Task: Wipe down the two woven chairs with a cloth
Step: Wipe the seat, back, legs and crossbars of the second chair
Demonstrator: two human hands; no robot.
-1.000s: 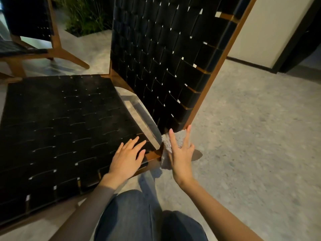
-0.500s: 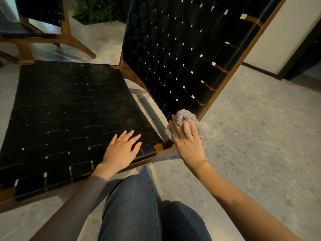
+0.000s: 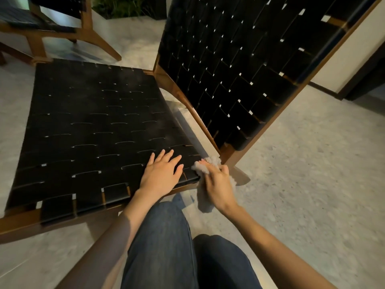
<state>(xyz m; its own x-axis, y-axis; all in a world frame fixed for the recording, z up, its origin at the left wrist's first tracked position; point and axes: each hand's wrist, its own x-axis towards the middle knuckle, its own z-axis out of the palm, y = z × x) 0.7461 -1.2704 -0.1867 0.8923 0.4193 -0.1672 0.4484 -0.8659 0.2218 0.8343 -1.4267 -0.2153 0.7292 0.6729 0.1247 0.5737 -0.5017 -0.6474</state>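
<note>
A low chair with a wooden frame and a black woven seat (image 3: pixel 93 126) fills the left and middle; its woven backrest (image 3: pixel 239 65) rises at the upper right. My left hand (image 3: pixel 161 174) lies flat on the seat's near right corner, fingers straight. My right hand (image 3: pixel 217 186) grips a grey fluffy cloth (image 3: pixel 203 166) and holds it against the seat's right corner, just below the backrest's base. Part of the cloth hangs below the hand. A second woven chair (image 3: pixel 41 19) stands at the upper left, cut off by the frame.
The floor (image 3: pixel 312 174) is pale speckled stone. My knees in blue jeans (image 3: pixel 166 247) are at the bottom centre, close to the seat's front rail. Green plants (image 3: pixel 125 5) sit at the top behind the chairs. A white wall with a dark doorway (image 3: pixel 366 76) is at the right.
My right hand has come down from the backrest's lower corner to the seat's right corner, carrying the cloth. My left hand stays flat on the seat. The view has shifted.
</note>
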